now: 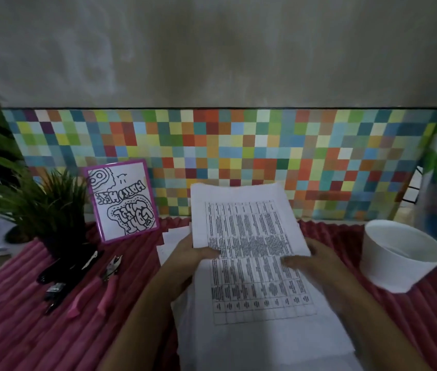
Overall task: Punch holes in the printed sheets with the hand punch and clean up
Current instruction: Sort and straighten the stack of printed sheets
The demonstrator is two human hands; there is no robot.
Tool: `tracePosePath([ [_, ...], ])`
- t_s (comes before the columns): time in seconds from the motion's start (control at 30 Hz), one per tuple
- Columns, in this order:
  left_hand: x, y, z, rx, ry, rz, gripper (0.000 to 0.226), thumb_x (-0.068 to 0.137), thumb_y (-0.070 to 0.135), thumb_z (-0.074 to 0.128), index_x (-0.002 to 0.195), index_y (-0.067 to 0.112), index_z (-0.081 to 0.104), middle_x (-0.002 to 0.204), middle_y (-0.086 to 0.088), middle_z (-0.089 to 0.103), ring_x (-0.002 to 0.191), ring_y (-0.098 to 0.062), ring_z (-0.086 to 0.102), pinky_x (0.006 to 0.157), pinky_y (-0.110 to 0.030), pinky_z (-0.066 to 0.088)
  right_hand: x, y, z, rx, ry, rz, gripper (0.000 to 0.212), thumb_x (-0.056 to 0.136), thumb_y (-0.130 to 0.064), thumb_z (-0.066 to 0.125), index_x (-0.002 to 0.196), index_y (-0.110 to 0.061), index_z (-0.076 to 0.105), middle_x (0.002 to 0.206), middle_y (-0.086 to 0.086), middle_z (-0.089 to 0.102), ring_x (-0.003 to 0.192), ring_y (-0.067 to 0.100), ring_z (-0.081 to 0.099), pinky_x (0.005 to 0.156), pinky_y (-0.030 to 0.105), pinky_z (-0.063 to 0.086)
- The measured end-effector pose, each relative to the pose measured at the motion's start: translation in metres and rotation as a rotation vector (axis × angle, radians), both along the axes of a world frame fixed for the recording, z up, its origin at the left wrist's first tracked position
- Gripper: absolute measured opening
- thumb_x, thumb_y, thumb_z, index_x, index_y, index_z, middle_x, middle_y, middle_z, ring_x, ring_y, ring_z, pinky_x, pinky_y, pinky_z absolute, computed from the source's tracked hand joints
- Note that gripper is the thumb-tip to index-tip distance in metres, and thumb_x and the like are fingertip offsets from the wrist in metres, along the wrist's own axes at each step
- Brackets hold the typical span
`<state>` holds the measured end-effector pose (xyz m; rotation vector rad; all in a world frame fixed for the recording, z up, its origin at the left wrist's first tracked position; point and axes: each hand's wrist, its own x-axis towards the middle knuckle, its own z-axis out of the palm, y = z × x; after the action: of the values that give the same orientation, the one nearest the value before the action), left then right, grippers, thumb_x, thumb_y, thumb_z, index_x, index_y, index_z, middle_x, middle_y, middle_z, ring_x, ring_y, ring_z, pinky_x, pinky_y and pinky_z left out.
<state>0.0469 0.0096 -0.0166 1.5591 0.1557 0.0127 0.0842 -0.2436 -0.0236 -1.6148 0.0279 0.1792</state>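
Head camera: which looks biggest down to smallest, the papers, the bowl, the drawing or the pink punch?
Biggest: papers, also nearest the camera.
Next: bowl and drawing, about alike, so I won't rank them.
Smallest: punch.

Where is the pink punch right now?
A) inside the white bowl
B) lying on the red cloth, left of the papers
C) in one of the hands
B: the punch lies on the cloth to the left, while the left hand and right hand hold only the sheets.
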Motion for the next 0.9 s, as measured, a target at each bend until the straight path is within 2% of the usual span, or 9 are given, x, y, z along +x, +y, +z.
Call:
tracePosePath([
  [0.13,-0.01,-0.019,0.01,-0.288,0.101,-0.069,0.018,0.081,-0.003,0.057,0.096,-0.001,0.066,0.08,-0.017,0.072,0.064,-0.027,0.07,0.056,-0.03,0.056,-0.006,-0.022,0.019,0.135,0.172,0.128,0.027,0.083,-0.021,0.07,0.104,-0.004,0.072,0.099,0.021,0.073,0.09,0.038,0.071,0.082,0.047,0.057],
  [0.2,-0.012,-0.03,0.01,-0.231,0.071,-0.091,0.022,0.089,-0.004,0.048,0.101,0.004,0.065,0.083,-0.013,0.072,0.067,-0.022,0.069,0.055,-0.025,0.054,-0.006,-0.03,0.021,0.073,0.125,0.148,0.025,0.084,-0.015,0.069,0.107,-0.005,0.07,0.1,0.019,0.073,0.09,0.037,0.072,0.08,0.047,0.058],
  [0.27,-0.01,-0.034,0.001,0.189,-0.058,-0.033,0.017,0.096,0.005,0.047,0.104,0.012,0.061,0.093,-0.005,0.069,0.079,-0.016,0.065,0.063,-0.019,0.05,-0.002,-0.037,0.016,-0.077,0.008,0.048,0.024,0.081,-0.003,0.071,0.105,-0.007,0.07,0.093,0.013,0.076,0.082,0.031,0.073,0.072,0.041,0.058],
  [0.33,-0.006,-0.028,-0.015,0.747,-0.178,0.155,0.015,0.097,0.022,0.052,0.107,0.011,0.057,0.098,-0.008,0.064,0.091,-0.024,0.061,0.073,-0.027,0.044,0.001,-0.042,0.011,-0.195,-0.064,-0.036,0.023,0.079,0.007,0.07,0.099,-0.005,0.07,0.089,0.013,0.076,0.076,0.03,0.072,0.071,0.039,0.056],
  [0.43,-0.005,-0.019,-0.03,1.187,-0.051,0.285,0.051,0.091,0.04,0.059,0.123,0.002,0.047,0.118,-0.013,0.055,0.11,-0.031,0.051,0.093,-0.035,0.036,0.003,-0.044,0.007,-0.231,-0.076,-0.076,0.024,0.079,0.013,0.067,0.098,-0.003,0.066,0.087,0.01,0.071,0.072,0.02,0.066,0.062,0.028,0.051],
  [0.57,0.0,-0.018,-0.027,0.933,0.002,0.245,0.066,0.085,0.028,0.069,0.134,0.001,0.034,0.127,-0.011,0.047,0.119,-0.029,0.045,0.1,-0.034,0.035,0.007,-0.047,0.001,-0.206,-0.067,-0.08,0.026,0.079,0.013,0.066,0.101,0.0,0.066,0.083,0.008,0.068,0.07,0.017,0.063,0.055,0.025,0.044],
  [0.73,0.009,-0.004,-0.028,0.426,0.039,0.27,0.045,0.073,0.013,0.075,0.108,0.01,0.048,0.108,-0.008,0.064,0.095,-0.025,0.064,0.079,-0.035,0.054,0.006,-0.047,-0.002,-0.076,0.018,-0.1,0.025,0.077,0.015,0.067,0.095,-0.002,0.067,0.069,0.005,0.073,0.058,0.02,0.071,0.046,0.024,0.054],
  [0.83,0.012,-0.007,-0.029,0.394,-0.077,0.224,0.046,0.075,0.021,0.071,0.117,0.006,0.06,0.109,-0.007,0.068,0.101,-0.024,0.065,0.092,-0.038,0.052,0.01,-0.048,-0.003,0.061,0.1,-0.053,0.042,0.066,0.009,0.071,0.108,0.004,0.066,0.097,0.018,0.074,0.088,0.033,0.071,0.085,0.047,0.056],
  [0.9,0.009,-0.013,-0.03,0.407,-0.181,0.221,0.036,0.09,0.013,0.061,0.125,0.006,0.058,0.116,-0.007,0.066,0.11,-0.023,0.062,0.097,-0.035,0.048,0.009,-0.048,-0.001,0.109,0.123,-0.015,0.05,0.065,0.001,0.07,0.115,-0.001,0.065,0.105,0.016,0.073,0.098,0.032,0.068,0.096,0.051,0.049],
])
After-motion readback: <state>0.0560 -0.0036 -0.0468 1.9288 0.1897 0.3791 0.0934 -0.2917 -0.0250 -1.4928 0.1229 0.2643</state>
